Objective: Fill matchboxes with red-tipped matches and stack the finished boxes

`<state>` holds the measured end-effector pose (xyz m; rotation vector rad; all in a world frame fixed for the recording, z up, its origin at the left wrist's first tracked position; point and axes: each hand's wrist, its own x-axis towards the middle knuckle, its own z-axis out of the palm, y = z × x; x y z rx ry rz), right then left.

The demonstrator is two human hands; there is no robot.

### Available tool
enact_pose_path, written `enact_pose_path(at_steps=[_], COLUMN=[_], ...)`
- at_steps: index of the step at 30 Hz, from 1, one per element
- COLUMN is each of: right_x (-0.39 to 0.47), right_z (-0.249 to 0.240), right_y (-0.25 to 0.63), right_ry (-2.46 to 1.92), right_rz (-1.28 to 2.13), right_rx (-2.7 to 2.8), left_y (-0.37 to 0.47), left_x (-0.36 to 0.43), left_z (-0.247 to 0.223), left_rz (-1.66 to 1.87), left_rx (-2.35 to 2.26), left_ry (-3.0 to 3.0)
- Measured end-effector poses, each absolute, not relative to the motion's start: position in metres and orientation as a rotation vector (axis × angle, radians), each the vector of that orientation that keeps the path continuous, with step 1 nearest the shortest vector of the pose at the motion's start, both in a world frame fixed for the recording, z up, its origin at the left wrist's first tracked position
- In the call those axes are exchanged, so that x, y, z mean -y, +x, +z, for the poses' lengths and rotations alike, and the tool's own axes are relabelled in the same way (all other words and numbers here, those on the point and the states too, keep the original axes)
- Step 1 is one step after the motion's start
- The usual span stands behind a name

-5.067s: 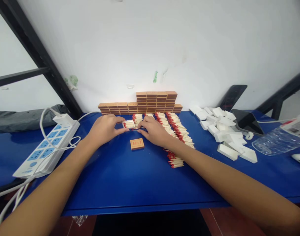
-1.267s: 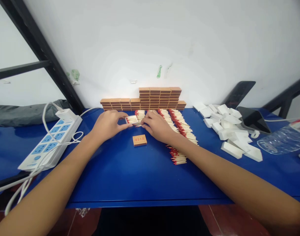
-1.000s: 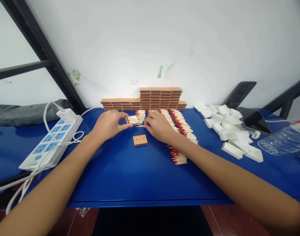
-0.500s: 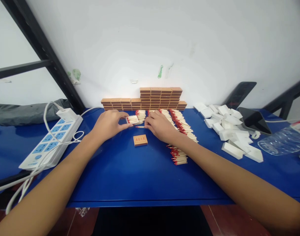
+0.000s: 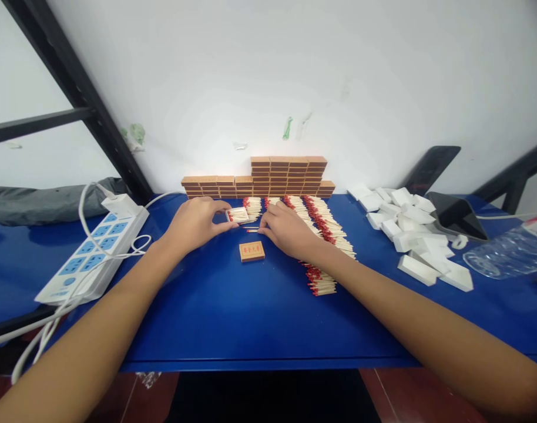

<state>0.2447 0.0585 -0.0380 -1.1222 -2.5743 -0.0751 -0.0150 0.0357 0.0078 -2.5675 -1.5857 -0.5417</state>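
Between thumb and fingers, my left hand (image 5: 197, 222) holds a small white matchbox tray (image 5: 238, 215) filled with matches, their red heads towards the left. Just right of it, my right hand (image 5: 282, 226) is closed at the fingertips on a match (image 5: 252, 231) lying low over the table. Another match lies close beside that one. An orange matchbox sleeve (image 5: 251, 251) with red lettering rests in front of the hands. Rows of loose red-headed matches (image 5: 328, 220) spread behind and to the right, partly hidden by my right hand and forearm.
Stacked matchboxes (image 5: 288, 176) stand against the wall. White empty trays (image 5: 409, 226) are heaped at right, near a dark phone-like object (image 5: 431, 167) and a clear plastic bottle (image 5: 502, 252). A power strip (image 5: 92, 252) with white cables lies at left on the blue table (image 5: 233, 317).
My right fingertips have shifted slightly nearer to me, and two separate matches now show beside them. The left hand and its tray have stayed in place.
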Motion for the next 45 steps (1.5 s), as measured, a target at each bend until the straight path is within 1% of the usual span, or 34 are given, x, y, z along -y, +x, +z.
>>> enact_pose_path(at_steps=[8, 13, 18, 24, 32, 45], right_x=[-0.054, -0.051, -0.052, -0.056, -0.058, -0.06], right_z=[-0.03, -0.03, -0.031, -0.038, -0.042, -0.047], right_y=[0.247, 0.243, 0.243, 0.245, 0.234, 0.234], right_ry=[-1.017, -0.956, -0.893, -0.94, -1.079, -0.994], right_rz=[-0.084, -0.144, -0.099, -0.024, -0.004, -0.031], right_rx=[2.401, 2.388, 2.369, 2.367, 2.501, 2.476], left_y=[-0.011, 0.0, -0.001, -0.016, -0.019, -0.018], left_x=[-0.035, -0.029, -0.03, -0.039, -0.041, -0.039], left_z=[0.003, -0.006, -0.006, 0.002, 0.004, 0.006], left_rz=[-0.56, -0.71, -0.792, -0.728, -0.698, -0.663], left_rx=[1.55, 1.446, 1.447, 1.596, 1.617, 1.6], left_ry=[-2.604, -2.724, -2.752, -2.606, -2.556, -2.55])
